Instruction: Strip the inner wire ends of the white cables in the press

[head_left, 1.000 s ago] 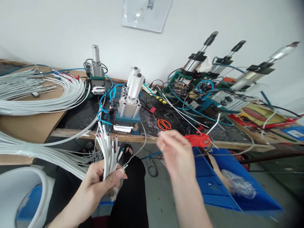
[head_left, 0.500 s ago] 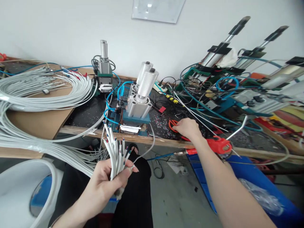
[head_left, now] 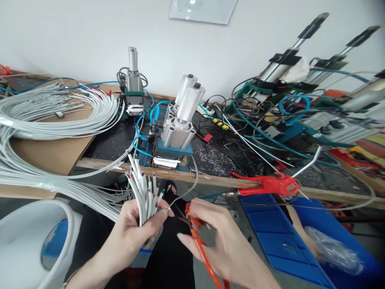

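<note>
My left hand (head_left: 141, 224) is closed around a bundle of white cables (head_left: 144, 192), whose cut ends point up and show small coloured wire tips. Between its thumb and fingertip, the end of one thin grey cable (head_left: 183, 195) pokes out toward the right. My right hand (head_left: 216, 233) grips a pair of scissors with orange handles (head_left: 202, 251). Their blades are apart and point left, close to that grey cable's end. Part of the scissors is hidden by my fingers.
Coiled white cables (head_left: 60, 128) lie on cardboard at the left. Pneumatic machines (head_left: 179, 132) stand along the bench. A red air gun (head_left: 270, 184) rests at the bench edge, above a blue bin (head_left: 288, 249). A white bucket (head_left: 64, 208) stands lower left.
My right hand has picked up the orange-handled scissors from the bench and brought them down and left beside my left hand. The left hand keeps its hold on the cables.
</note>
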The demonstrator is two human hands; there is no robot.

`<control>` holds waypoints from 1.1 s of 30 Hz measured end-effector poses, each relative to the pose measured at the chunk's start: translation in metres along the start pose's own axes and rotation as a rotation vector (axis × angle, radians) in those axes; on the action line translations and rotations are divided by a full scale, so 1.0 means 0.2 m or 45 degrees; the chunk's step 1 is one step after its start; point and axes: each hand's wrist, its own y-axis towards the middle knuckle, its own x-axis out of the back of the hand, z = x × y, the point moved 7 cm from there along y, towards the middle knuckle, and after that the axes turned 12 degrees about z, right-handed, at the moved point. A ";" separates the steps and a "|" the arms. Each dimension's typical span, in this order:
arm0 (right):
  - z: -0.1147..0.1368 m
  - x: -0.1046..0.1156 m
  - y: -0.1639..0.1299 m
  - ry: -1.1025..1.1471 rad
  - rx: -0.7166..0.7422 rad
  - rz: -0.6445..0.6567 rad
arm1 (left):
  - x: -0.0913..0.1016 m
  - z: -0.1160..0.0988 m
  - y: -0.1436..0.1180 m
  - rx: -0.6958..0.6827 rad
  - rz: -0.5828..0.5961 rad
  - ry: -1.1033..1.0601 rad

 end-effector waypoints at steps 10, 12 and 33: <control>0.05 -0.03 0.02 -0.086 0.051 0.075 | 0.00 0.00 -0.05 0.029 -0.090 0.008; 0.05 -0.03 0.02 -0.086 0.051 0.086 | 0.01 0.00 -0.05 0.033 -0.095 0.011; -0.08 0.15 -0.11 0.116 -0.013 -0.572 | 0.05 -0.05 -0.01 -0.182 -0.035 -0.034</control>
